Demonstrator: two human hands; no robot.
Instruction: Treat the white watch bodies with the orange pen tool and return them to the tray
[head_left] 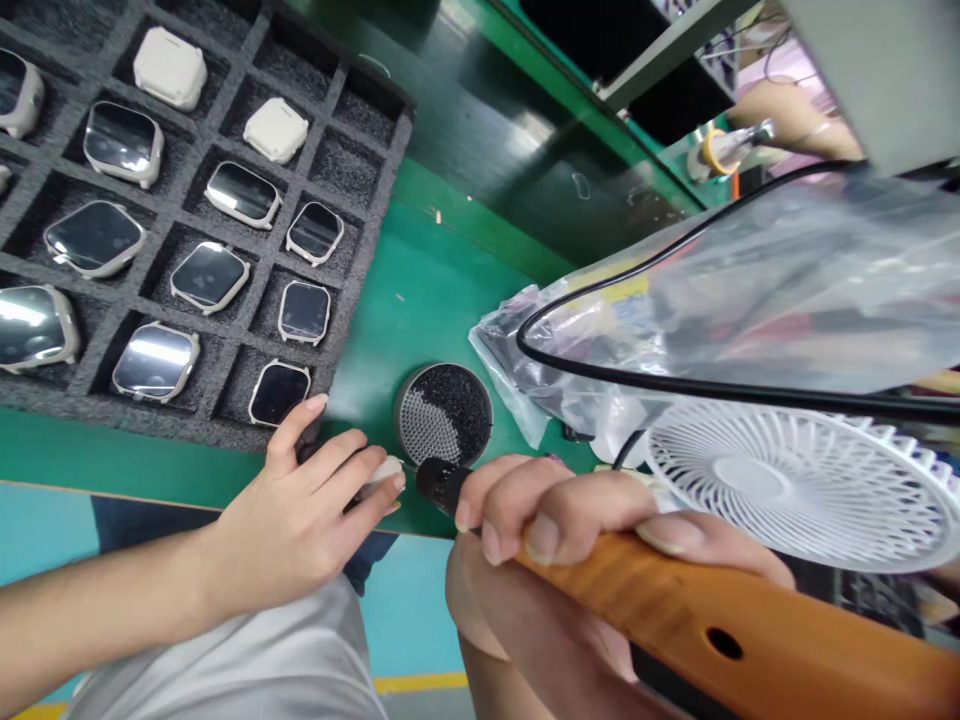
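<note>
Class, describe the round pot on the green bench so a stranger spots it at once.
Start at the black foam tray of watch cases on the green bench top. Between its near corner and the white plastic fan stands a small round grey tin. Only it has a dotted dark face.

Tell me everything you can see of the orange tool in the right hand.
The orange tool is a long, glossy barrel, seemingly plastic, with a round hole in its side and a black nose. It slants from lower right up to the left, nose close to the white piece held by the left hand. The right hand wraps its front end.
</note>
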